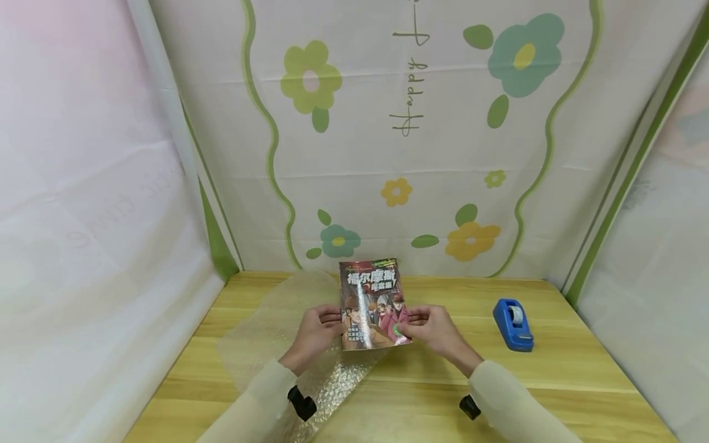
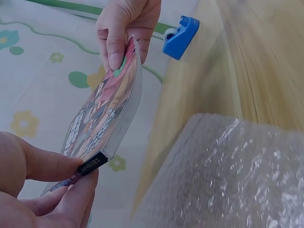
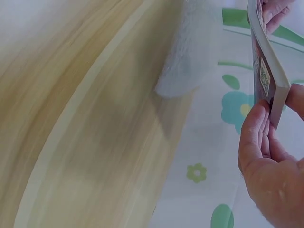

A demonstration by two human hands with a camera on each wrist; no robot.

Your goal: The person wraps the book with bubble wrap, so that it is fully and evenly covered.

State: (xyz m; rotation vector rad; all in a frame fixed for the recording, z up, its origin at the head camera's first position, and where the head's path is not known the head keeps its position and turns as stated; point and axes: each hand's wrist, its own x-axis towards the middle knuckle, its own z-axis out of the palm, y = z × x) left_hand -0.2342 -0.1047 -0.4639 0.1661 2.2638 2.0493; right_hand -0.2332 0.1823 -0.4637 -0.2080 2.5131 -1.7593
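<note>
Left hand (image 1: 314,334) and right hand (image 1: 436,331) pinch the book (image 1: 372,307) by its sides; bubble wrap (image 1: 274,323) lies toward the bench's (image 1: 565,369) left edge; only the right wrist view shows the back cover (image 3: 264,78).

A closed paperback comic book (image 1: 372,301) titled 福尔摩斯 is held up, its glossy illustrated cover tilted toward the head camera, a green round mark at 5 o'clock. The left hand (image 1: 316,337) pinches its edge at 8 o'clock, the right hand (image 1: 437,332) at 4 o'clock. Clear bubble wrap (image 1: 260,332) lies spread below, mostly toward its 8 o'clock.
</note>
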